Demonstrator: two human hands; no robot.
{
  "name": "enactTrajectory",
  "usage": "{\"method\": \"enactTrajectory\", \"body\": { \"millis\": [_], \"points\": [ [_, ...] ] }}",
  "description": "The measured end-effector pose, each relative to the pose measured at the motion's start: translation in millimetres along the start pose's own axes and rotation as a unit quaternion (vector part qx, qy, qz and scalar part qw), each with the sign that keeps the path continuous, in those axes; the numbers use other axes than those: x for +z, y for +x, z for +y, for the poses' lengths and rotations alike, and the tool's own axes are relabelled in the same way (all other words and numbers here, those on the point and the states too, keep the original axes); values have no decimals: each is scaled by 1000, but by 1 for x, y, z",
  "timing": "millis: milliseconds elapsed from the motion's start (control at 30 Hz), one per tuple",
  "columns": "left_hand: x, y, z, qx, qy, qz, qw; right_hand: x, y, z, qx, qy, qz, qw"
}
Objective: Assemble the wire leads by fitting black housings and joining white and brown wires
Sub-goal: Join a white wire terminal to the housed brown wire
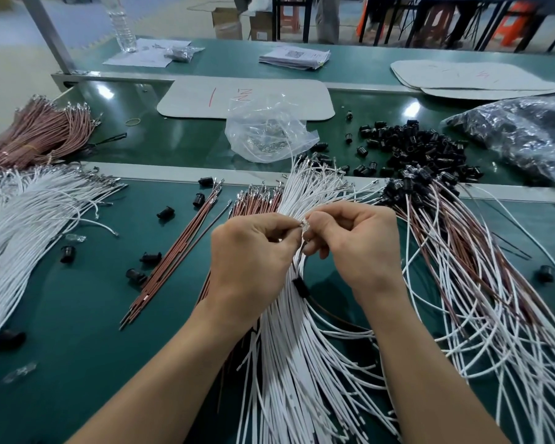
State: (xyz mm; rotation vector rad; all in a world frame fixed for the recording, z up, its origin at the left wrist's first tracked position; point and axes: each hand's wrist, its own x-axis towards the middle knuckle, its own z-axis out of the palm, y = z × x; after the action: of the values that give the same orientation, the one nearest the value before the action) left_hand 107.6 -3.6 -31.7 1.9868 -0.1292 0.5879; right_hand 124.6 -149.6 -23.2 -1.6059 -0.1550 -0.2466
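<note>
Two hands are meeting over the fanned white wires (289,331) at the middle of the worktop (77,315). Left hand (253,251) and right hand (356,241) are both pinching one small clear part (304,226) between thumb and forefinger, with the other fingers curled. One black housing (301,287) is sitting just below. Brown wires (180,251) are lying to the left, and bare worktop is showing beyond them.

Bright overhead light glares off the table (186,142); edges curve and blur.
</note>
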Motion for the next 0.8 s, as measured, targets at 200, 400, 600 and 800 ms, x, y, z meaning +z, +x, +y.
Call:
{"method": "enactTrajectory", "body": {
  "millis": [200, 400, 600, 800],
  "points": [
    [-2, 3, 0, -38, -22, -32, 998, -1, 1, 1, -2, 0, -1, 1000],
    [-3, 2, 3, -64, -65, -38, 995, -3, 1, 2, 11, 39, -6, 999],
    [-3, 0, 3, -61, -52, -42, 996, -4, 1, 3, 10, 22, -10, 1000],
    [-6, 5, 1, -108, -94, -77, 987, -5, 1, 3, 7, 27, -8, 1000]
  ]
}}
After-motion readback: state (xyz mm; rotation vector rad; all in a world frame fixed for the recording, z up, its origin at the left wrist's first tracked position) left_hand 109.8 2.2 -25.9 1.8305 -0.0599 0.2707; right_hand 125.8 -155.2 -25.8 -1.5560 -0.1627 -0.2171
